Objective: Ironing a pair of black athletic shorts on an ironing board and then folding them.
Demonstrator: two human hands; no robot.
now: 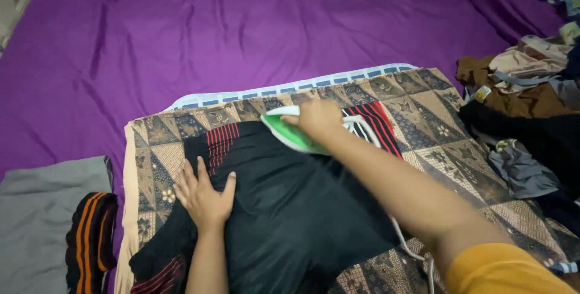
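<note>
Currently the green-and-white electric clothes iron (290,131) sits soleplate-down on the black garment with red striped trim (290,209), at the garment's far edge, near the middle of the spread. Right hand (317,119) is wrapped closed around the iron's handle, forearm running in from lower right, mustard-yellow sleeve (504,270) at the frame edge. White power cord (406,242) trails from the iron under that forearm toward the bottom edge.

Left hand (202,194) lies flat on the garment's left part, palm down, fingers spread, gripping nothing, just pressing the fabric.

Garment lies on a brown patterned batik cloth (435,119); a blue-and-white checked cloth (290,87) pokes out from under the batik's far edge. All of it rests on a purple bedsheet (241,28).

Left of the batik: a folded grey cloth (42,221) with a black item with orange stripes (90,239) just beside it. Right side: a loose pile of brown, beige, grey and black clothes (525,101), touching the batik's right edge.
</note>
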